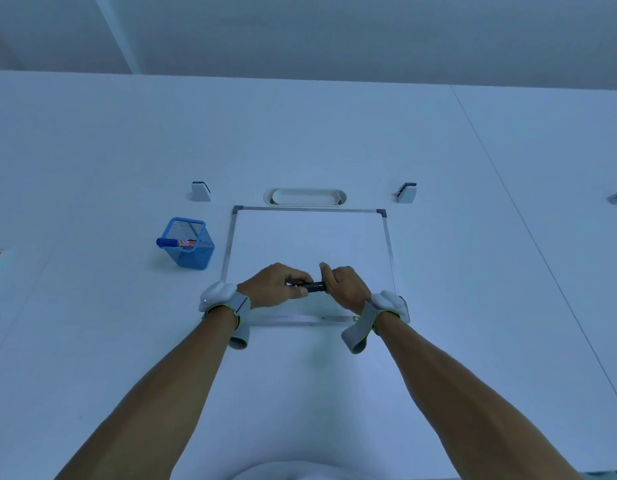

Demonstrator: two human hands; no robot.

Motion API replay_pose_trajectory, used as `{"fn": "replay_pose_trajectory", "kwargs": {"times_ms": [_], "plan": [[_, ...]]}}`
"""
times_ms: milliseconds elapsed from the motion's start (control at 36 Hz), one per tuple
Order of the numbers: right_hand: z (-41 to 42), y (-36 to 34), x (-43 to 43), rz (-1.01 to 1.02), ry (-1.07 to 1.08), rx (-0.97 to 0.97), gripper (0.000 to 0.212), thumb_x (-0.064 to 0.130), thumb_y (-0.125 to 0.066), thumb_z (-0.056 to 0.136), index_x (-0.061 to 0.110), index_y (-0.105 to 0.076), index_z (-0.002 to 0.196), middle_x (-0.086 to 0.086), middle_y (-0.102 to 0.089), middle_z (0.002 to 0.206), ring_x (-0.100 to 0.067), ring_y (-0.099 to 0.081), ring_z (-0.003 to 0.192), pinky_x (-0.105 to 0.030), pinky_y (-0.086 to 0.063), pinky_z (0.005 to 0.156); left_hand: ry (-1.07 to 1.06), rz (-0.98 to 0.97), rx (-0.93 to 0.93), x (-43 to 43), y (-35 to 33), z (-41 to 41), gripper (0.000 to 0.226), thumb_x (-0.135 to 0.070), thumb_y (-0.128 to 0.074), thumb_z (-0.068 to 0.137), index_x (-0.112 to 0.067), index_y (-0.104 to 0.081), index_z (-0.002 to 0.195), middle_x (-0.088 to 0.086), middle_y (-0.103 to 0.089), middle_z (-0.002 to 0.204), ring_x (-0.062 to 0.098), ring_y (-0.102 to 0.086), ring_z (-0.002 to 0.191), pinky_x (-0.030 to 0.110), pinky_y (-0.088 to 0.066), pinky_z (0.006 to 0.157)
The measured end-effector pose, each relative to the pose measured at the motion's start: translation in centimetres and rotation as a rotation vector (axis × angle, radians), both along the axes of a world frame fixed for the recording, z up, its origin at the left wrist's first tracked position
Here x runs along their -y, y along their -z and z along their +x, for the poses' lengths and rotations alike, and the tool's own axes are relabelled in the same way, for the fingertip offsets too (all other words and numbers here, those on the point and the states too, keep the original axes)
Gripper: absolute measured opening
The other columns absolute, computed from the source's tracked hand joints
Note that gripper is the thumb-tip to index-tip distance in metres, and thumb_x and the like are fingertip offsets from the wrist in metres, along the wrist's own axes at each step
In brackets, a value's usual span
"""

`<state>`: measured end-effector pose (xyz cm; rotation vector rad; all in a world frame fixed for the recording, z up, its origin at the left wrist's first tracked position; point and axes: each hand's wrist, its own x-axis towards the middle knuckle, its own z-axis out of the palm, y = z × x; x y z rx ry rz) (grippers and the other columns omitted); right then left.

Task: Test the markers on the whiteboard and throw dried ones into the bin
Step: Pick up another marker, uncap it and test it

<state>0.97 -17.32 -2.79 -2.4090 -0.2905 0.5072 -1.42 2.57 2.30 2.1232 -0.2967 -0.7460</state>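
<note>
I hold a black marker [314, 287] level between my two hands, above the near part of the whiteboard [308, 237]. My left hand [274, 285] pinches one end with curled fingers; my right hand [345, 285] is closed in a fist around the other end. At ten o'clock from my hands stands the blue mesh bin [189, 244], with a blue marker [173, 242] lying across its rim.

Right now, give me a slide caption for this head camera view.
Both hands, left hand and right hand, grip a black marker over the whiteboard, blue mesh holder beside it.
</note>
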Motion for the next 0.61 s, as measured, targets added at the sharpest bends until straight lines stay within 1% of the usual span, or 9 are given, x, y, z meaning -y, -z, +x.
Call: {"fn": "replay_pose_trajectory", "kwargs": {"times_ms": [83,111,139,194,250,306,444,528,611], "plan": [[-0.1,-1.2,1.8,0.02,0.068,0.081,0.027,0.005,-0.073,0.072,-0.002,-0.051,0.084,-0.006,-0.05,0.042,-0.022,-0.043,0.031,-0.02,-0.03,0.036,-0.097,-0.012,-0.098,-2.2,-0.1,0.4,0.023,-0.021,-0.054,0.093,-0.011,-0.069,0.108,0.012,-0.072,0.091,0.012,-0.044,0.049,0.02,-0.037,0.044],[-0.3,-1.6,2.6,0.034,0.116,0.053,0.019,0.011,-0.068,0.082,0.003,-0.051,0.079,-0.005,-0.05,0.044,-0.019,-0.043,0.035,-0.02,-0.032,0.038,-0.151,-0.002,-0.113,-3.4,0.0,0.5,0.024,-0.02,-0.054,0.093,-0.01,-0.068,0.11,0.012,-0.072,0.09,0.012,-0.043,0.048,0.021,-0.035,0.042],[-0.3,-2.1,3.5,-0.045,0.198,0.057,0.033,0.025,-0.053,0.094,0.004,-0.047,0.07,-0.005,-0.048,0.049,-0.017,-0.042,0.041,-0.021,-0.033,0.043,-0.213,0.005,-0.123,-4.4,0.2,0.6,0.025,-0.02,-0.055,0.093,-0.009,-0.066,0.112,0.01,-0.071,0.087,0.012,-0.043,0.047,0.021,-0.034,0.041],[-0.2,-0.9,5.0,-0.108,0.208,0.009,0.054,0.046,-0.025,0.099,0.01,-0.043,0.063,-0.004,-0.046,0.057,-0.017,-0.04,0.051,-0.027,-0.034,0.052,-0.336,0.016,-0.131,-6.0,0.8,0.6,0.027,-0.017,-0.056,0.091,-0.009,-0.062,0.116,0.012,-0.071,0.091,0.014,-0.045,0.049,0.022,-0.036,0.043],[-0.6,-1.0,4.9,-0.161,0.124,0.021,0.053,0.049,-0.017,0.097,0.017,-0.047,0.067,-0.006,-0.047,0.064,-0.023,-0.041,0.059,-0.033,-0.035,0.059,-0.415,0.02,-0.127,-6.4,1.4,0.5,0.031,-0.011,-0.057,0.088,-0.011,-0.058,0.119,0.018,-0.068,0.097,0.018,-0.048,0.055,0.025,-0.04,0.048],[-1.0,-0.5,4.4,-0.151,0.017,0.116,0.054,0.045,-0.007,0.088,0.011,-0.049,0.08,-0.009,-0.046,0.071,-0.023,-0.04,0.063,-0.033,-0.034,0.063,-0.451,0.022,-0.106,-5.9,1.8,0.3,0.038,-0.005,-0.056,0.085,-0.014,-0.054,0.122,0.012,-0.062,0.088,0.02,-0.053,0.06,0.029,-0.046,0.051],[-1.3,0.0,3.3,-0.05,0.058,0.096,0.028,0.023,-0.022,0.092,0.009,-0.04,0.076,-0.008,-0.045,0.069,-0.022,-0.039,0.059,-0.032,-0.03,0.058,-0.517,0.018,-0.014,-3.9,2.5,0.1,0.029,-0.008,-0.061,0.083,-0.011,-0.057,0.111,0.003,-0.061,0.082,0.018,-0.057,0.057,0.025,-0.049,0.047],[-1.1,0.4,3.2,-0.018,0.123,0.086,0.027,0.012,-0.029,0.098,0.009,-0.039,0.073,-0.006,-0.044,0.065,-0.019,-0.034,0.055,-0.033,-0.026,0.054,-0.546,0.048,0.077,-2.7,2.5,0.5,0.015,-0.019,-0.065,0.083,-0.013,-0.062,0.097,0.003,-0.064,0.081,0.017,-0.055,0.06,0.021,-0.044,0.052],[-1.1,0.8,3.5,-0.056,0.095,0.127,0.023,0.012,-0.027,0.095,0.01,-0.037,0.075,-0.008,-0.045,0.068,-0.024,-0.037,0.059,-0.034,-0.03,0.059,-0.51,0.095,0.162,-1.4,2.3,0.9,0.019,-0.026,-0.063,0.085,-0.013,-0.069,0.097,0.002,-0.063,0.078,0.015,-0.053,0.063,0.016,-0.039,0.053]]}}
